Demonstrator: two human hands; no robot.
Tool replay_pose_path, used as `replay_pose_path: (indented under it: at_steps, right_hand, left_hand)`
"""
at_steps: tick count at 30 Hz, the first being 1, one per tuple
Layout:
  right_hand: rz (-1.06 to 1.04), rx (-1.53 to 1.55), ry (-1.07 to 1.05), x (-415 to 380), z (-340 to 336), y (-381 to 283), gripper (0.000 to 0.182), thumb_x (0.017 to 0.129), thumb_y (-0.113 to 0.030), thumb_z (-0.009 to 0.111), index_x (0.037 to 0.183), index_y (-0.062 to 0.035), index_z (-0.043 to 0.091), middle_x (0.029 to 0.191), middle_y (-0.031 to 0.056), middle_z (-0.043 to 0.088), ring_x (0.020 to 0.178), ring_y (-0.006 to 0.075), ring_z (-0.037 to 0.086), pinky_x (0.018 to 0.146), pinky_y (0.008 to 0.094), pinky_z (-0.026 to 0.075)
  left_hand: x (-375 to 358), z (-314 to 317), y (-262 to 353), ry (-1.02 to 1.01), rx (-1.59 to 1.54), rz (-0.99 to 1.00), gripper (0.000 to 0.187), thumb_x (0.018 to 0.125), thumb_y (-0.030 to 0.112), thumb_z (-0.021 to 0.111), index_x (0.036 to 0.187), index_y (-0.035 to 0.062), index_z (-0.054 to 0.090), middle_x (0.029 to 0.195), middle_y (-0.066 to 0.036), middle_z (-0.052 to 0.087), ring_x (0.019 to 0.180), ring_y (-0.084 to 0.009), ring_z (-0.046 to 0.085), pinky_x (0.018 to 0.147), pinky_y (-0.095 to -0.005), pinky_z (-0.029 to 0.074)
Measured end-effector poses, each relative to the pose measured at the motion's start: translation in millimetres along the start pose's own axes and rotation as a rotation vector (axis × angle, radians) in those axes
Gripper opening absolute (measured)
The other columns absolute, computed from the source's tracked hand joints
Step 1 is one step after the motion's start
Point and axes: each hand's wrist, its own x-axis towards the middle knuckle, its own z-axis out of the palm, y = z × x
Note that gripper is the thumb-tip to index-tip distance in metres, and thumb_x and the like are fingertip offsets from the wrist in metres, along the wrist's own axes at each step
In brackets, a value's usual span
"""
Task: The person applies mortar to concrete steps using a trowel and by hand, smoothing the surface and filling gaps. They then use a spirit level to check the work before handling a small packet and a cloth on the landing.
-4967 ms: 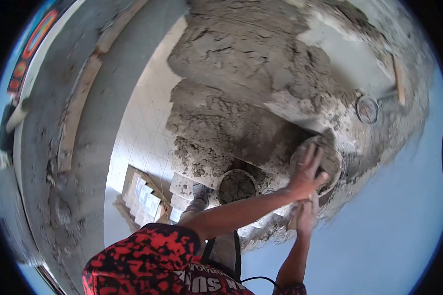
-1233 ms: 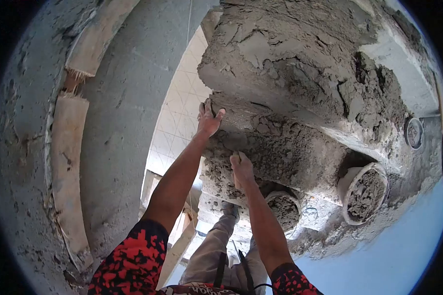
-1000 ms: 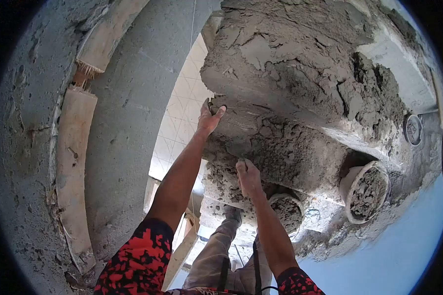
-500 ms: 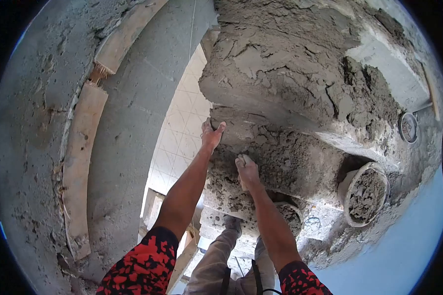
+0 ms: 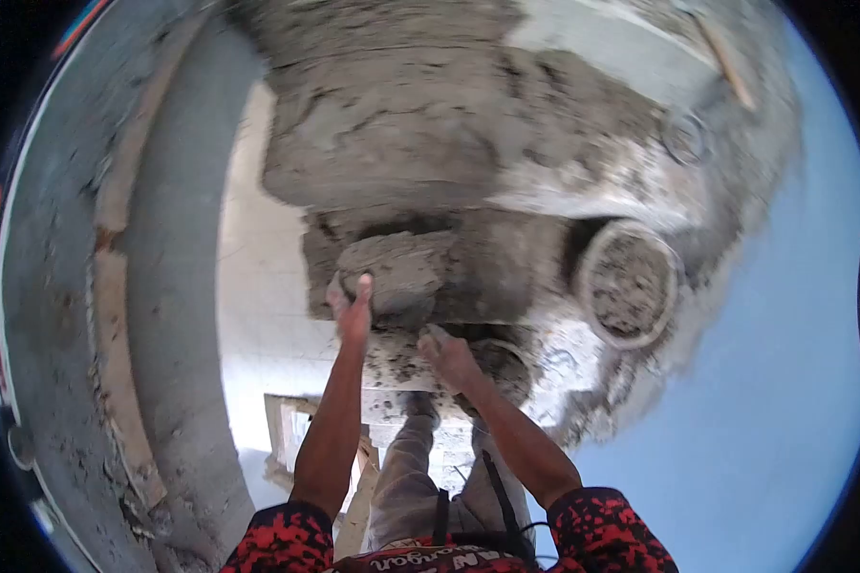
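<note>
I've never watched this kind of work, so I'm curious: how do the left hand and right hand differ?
The left hand is opened, thumb spread; the right hand is curled, fingers folded in. The left hand is at the mortar lump's left edge; the right hand is lower in the picture, below the lump's right part. Both are bare.

A bucket (image 5: 591, 304) stands right of the mortar lump (image 5: 401, 270).
</note>
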Motion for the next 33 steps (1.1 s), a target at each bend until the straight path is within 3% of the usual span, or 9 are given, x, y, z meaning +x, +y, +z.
replay_pose_path:
  at_steps: [1, 2, 6, 10, 12, 13, 21, 23, 33]
  right_hand:
    - [0.009, 0.076, -0.032, -17, -16, -9, 0.049, 0.088, -0.034, 0.05, 0.122, 0.0004, 0.044, 0.07, 0.0113, 0.058, 0.059, 0.0154, 0.057, 0.056, 0.0329, 0.046]
    - [0.088, 0.08, -0.021, -38, -42, -35, 0.049, 0.087, -0.033, 0.05, 0.122, 0.002, 0.043, 0.092, 0.0269, 0.059, 0.088, 0.0405, 0.058, 0.077, 0.0436, 0.045]
    - [0.167, 0.047, 0.044, -102, -104, -37, 0.05, 0.087, -0.033, 0.051, 0.124, 0.0003, 0.043, 0.095, 0.0258, 0.06, 0.091, 0.0419, 0.056, 0.08, 0.0437, 0.044]
    - [0.119, -0.015, 0.146, -156, -176, -34, 0.05, 0.087, -0.031, 0.053, 0.125, -0.0008, 0.043, 0.087, 0.0198, 0.063, 0.08, 0.0347, 0.061, 0.072, 0.0392, 0.047]
    - [0.42, 0.108, 0.099, -187, -227, -68, 0.049, 0.086, -0.03, 0.056, 0.125, -0.0019, 0.044, 0.075, 0.0119, 0.061, 0.062, 0.0208, 0.059, 0.059, 0.0327, 0.048]
    - [0.323, 0.225, 0.191, -194, -232, -26, 0.047, 0.086, -0.029, 0.057, 0.125, -0.004, 0.047, 0.066, 0.0058, 0.055, 0.052, 0.011, 0.051, 0.048, 0.0269, 0.044]
    - [0.549, 0.169, -0.003, -206, -368, 18, 0.036, 0.086, -0.036, 0.053, 0.092, -0.0009, 0.058, 0.066, 0.0053, 0.056, 0.05, 0.0141, 0.052, 0.049, 0.0302, 0.044]
    - [0.544, 0.24, -0.025, -217, -382, 20, 0.036, 0.085, -0.035, 0.053, 0.093, -0.0003, 0.06, 0.068, 0.0065, 0.058, 0.052, 0.0155, 0.053, 0.05, 0.0311, 0.045]
    - [0.468, -0.13, 0.136, -311, -414, -41, 0.037, 0.083, -0.021, 0.051, 0.116, -0.0029, 0.049, 0.073, 0.0114, 0.058, 0.055, 0.0201, 0.058, 0.05, 0.0319, 0.048]
  left_hand:
    - [-21, 5, 16, 0.0, -0.096, 0.072, 0.085, 0.076, 0.053, 0.062, 0.133, 0.0, 0.029, 0.134, -0.021, 0.029, 0.127, -0.0331, 0.026, 0.105, -0.0399, 0.021]
    - [-39, 14, 29, -0.034, -0.103, 0.074, 0.085, 0.076, 0.053, 0.062, 0.133, 0.0, 0.029, 0.134, -0.021, 0.029, 0.127, -0.0331, 0.026, 0.105, -0.0399, 0.021]
    - [-109, 43, 93, -0.081, 0.016, 0.099, 0.08, 0.078, 0.048, 0.062, 0.133, -0.0006, 0.029, 0.133, -0.019, 0.029, 0.125, -0.0314, 0.028, 0.105, -0.0385, 0.022]
    - [-175, 85, 170, -0.185, -0.118, 0.147, 0.078, 0.08, 0.048, 0.06, 0.133, -0.0003, 0.028, 0.135, -0.019, 0.026, 0.126, -0.031, 0.026, 0.105, -0.039, 0.022]
    - [-203, 109, 198, -0.217, -0.154, 0.165, 0.079, 0.081, 0.049, 0.058, 0.134, -0.0001, 0.028, 0.135, -0.019, 0.026, 0.127, -0.0307, 0.025, 0.105, -0.039, 0.021]
    - [-215, 122, 213, -0.279, -0.143, 0.185, 0.08, 0.081, 0.052, 0.055, 0.136, 0.0026, 0.024, 0.137, -0.017, 0.023, 0.129, -0.0299, 0.022, 0.106, -0.0388, 0.02]
    - [-222, 264, 196, -0.778, -0.17, -0.236, 0.096, 0.077, 0.072, 0.038, 0.141, 0.0044, 0.012, 0.147, -0.016, 0.002, 0.135, -0.0281, 0.008, 0.108, -0.0407, 0.014]
    - [-240, 263, 200, -0.677, -0.119, -0.116, 0.098, 0.077, 0.073, 0.038, 0.14, 0.0025, 0.013, 0.147, -0.016, 0.007, 0.135, -0.0268, 0.009, 0.107, -0.0421, 0.013]
    - [-243, 261, 152, -0.668, -0.353, -0.358, 0.105, 0.073, 0.075, 0.042, 0.139, -0.0011, 0.012, 0.144, -0.019, 0.015, 0.134, -0.0292, 0.015, 0.106, -0.0401, 0.016]
